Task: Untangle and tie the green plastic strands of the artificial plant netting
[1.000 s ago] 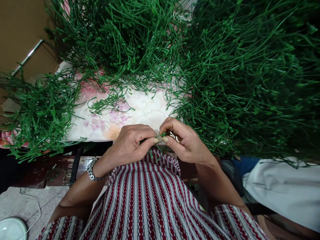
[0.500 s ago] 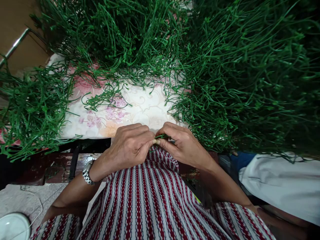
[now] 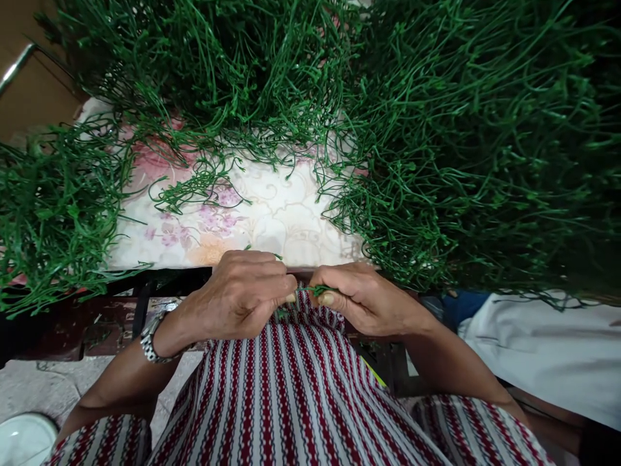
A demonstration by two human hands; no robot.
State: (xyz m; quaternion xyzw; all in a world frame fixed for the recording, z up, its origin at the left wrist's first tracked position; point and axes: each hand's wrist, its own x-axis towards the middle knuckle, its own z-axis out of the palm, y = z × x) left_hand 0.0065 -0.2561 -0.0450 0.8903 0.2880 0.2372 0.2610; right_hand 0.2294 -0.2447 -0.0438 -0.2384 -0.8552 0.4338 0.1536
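Observation:
Just in front of my lap, my left hand (image 3: pixel 250 291) is closed, pinching a thin green stem (image 3: pixel 317 289) that looks like plastic. Small green tips poke out above and below its fingers. Thumb and forefinger of my right hand (image 3: pixel 363 298) grip the same stem a short way to the right, where it looks bunched or knotted. A short stretch of it spans the gap between both hands. Beyond them, a small cluster of similar stems (image 3: pixel 194 192) lies on the flowered tabletop cover (image 3: pixel 286 220).
Large heaps of green stems lie at the back (image 3: pixel 208 65), on the right (image 3: pixel 466 149) and at the left (image 3: pixel 53 207). A metal bar (image 3: pixel 18 66) stands at the far left. Below are a round white lid-like object (image 3: pixel 26 440) and, at right, a person's pale clothing (image 3: pixel 543 349).
My hands have drawn slightly apart and lower, the right one shifting right. More of the stem now shows between them. The view has moved slightly.

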